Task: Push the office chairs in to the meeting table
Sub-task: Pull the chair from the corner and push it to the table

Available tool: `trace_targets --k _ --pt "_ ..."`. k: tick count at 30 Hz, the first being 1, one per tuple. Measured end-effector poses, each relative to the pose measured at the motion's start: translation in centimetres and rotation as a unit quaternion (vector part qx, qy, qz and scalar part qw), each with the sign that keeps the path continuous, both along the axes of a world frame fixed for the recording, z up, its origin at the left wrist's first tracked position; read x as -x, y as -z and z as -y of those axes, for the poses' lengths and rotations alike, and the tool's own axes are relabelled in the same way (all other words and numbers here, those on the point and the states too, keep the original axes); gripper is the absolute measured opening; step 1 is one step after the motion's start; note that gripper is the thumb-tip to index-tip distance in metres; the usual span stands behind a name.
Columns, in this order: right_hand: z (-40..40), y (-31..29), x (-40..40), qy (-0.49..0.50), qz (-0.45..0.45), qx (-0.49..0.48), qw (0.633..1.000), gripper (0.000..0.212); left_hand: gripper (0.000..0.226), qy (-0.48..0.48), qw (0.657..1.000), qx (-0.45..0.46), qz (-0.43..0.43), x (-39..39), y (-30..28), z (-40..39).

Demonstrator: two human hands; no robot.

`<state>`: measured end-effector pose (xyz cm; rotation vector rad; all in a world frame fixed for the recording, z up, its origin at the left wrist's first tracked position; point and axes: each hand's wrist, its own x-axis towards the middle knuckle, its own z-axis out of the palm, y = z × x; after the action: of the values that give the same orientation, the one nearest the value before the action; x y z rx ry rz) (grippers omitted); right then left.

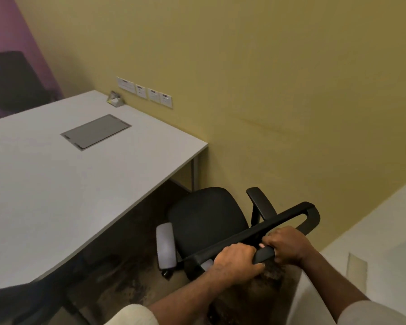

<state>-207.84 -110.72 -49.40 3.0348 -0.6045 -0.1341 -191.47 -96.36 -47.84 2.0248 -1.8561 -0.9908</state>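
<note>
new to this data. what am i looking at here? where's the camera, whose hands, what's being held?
There is one picture, from a wide-angle camera worn on a person's head, looking forward and down. No robot: the left hand and right hand are the person's own, both gripping the top edge of a black office chair backrest. The chair stands near the corner of a grey meeting table, its seat not yet under it. The table has a flush cable hatch and a small stand by the yellow wall, which carries sockets.
</note>
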Motion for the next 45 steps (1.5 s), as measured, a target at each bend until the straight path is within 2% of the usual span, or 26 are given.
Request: trace_targets --k 6,12,23,28,39,45 --pt "2.7 -0.1 -7.9 -0.057 -0.014 0.006 0.998 0.021 0.035 -0.062 0.997 0.021 0.028 -5.8 -0.1 0.8" --pt "4.5 -1.4 -16.8 -0.097 -0.05 -0.03 0.994 0.011 0.032 -0.094 0.993 0.047 0.056 -12.3 0.0 2.4" --pt "9.4 -1.5 -30.5 -0.152 -0.068 -0.014 0.986 0.012 0.02 -0.176 0.981 0.043 0.067 -23.3 0.8 6.6" --pt "12.2 -0.8 -33.6 -0.159 -0.066 -0.004 0.985 0.014 0.016 -0.182 0.977 0.06 0.091 -25.7 0.4 8.4" --pt "19.1 -0.8 -41.7 -0.24 -0.077 0.008 0.968 0.016 0.013 -0.265 0.951 0.06 0.145 -30.3 0.7 14.2" --pt "20.4 -0.6 -44.1 -0.277 -0.034 -0.02 0.96 0.019 0.015 -0.288 0.94 0.028 0.183 -32.9 0.5 15.6"
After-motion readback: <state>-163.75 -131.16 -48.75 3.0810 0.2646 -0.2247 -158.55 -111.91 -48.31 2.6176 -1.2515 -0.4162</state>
